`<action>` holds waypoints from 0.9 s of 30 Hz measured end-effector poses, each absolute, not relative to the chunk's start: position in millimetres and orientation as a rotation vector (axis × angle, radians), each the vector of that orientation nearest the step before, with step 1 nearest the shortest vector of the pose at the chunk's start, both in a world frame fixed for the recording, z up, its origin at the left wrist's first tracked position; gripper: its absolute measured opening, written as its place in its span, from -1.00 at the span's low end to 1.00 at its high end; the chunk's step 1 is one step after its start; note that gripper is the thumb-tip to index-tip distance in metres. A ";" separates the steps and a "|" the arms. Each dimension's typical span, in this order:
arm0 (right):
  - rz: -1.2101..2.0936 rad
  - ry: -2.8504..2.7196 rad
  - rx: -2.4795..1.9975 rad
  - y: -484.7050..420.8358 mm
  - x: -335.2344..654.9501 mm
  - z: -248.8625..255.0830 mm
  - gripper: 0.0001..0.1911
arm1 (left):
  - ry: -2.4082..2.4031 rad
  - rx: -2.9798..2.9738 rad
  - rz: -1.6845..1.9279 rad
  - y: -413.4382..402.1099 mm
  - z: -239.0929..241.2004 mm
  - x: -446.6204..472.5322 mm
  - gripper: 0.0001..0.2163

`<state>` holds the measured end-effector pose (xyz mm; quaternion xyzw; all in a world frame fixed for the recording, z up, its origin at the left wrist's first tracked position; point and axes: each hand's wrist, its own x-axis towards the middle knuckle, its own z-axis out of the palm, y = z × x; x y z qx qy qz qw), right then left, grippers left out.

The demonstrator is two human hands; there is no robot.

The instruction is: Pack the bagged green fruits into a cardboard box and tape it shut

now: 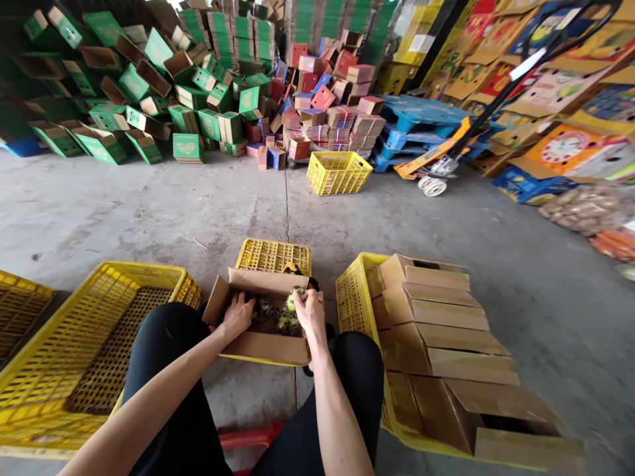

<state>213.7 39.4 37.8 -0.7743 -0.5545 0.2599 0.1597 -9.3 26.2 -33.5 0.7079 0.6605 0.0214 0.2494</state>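
An open cardboard box (270,346) sits between my knees on an upturned yellow crate (274,254). Several yellow-green fruits (288,322) with dark, mesh-like wrapping lie inside it; their exact kind is unclear. My left hand (238,316) reaches into the box's left side, fingers spread, beside the dark contents. Whether its fingertips touch a fruit is hard to see. At the box's right end, my right hand (311,313) grips a yellow-green fruit in shiny clear wrapping (294,301), raised above the others.
An open yellow crate (186,281) stands at my left. On my right, another yellow crate (354,297) holds several cardboard boxes (456,337). Farther off are a small yellow crate (338,173), a pallet jack (446,155), blue pallets (421,116) and piled green cartons (187,147).
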 end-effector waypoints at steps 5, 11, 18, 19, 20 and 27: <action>1.012 -1.380 -1.847 39.7 221.5 34.2 -0.66 | 1.404 1.745 0.410 15.5 -8.2 -7.6 -0.55; 1.310 -1.168 -1.352 14.3 205.3 38.2 -0.28 | 0.906 1.035 0.913 -3.4 16.7 12.4 -0.17; 1.330 -1.338 -1.302 11.9 212.2 54.2 -0.43 | 0.825 0.934 0.926 6.2 24.1 21.2 -0.30; 1.312 -1.347 -1.285 14.4 213.6 53.9 -0.46 | 0.838 0.911 0.913 7.0 23.6 18.2 -0.29; 1.301 -1.357 -1.268 16.8 214.4 52.6 -0.49 | 0.858 0.888 0.905 7.4 22.8 15.0 -0.28; 1.188 -1.168 -1.355 25.0 209.8 40.5 -0.54 | 0.874 0.812 0.947 8.7 17.7 6.7 -0.32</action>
